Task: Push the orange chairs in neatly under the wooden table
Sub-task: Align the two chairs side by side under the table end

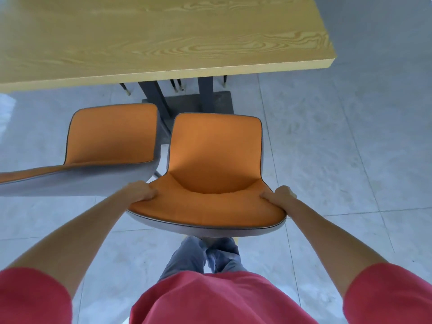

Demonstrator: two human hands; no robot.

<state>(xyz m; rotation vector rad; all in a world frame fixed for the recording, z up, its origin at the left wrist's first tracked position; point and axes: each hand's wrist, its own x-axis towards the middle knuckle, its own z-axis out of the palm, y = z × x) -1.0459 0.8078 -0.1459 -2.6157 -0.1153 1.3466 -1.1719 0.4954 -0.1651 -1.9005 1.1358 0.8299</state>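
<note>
An orange chair (214,155) with a grey shell stands right in front of me, its seat facing the wooden table (149,36). My left hand (140,191) grips the left side of its backrest top. My right hand (279,195) grips the right side. The whole seat lies short of the table's near edge. A second orange chair (112,134) stands just to its left, also out from under the table, with its backrest reaching toward the left edge of the view.
The table's dark pedestal base (187,101) stands on the floor beyond the two seats. Thin dark chair legs (177,85) with brass tips show under the far side. Grey floor tiles (339,148) spread to the right.
</note>
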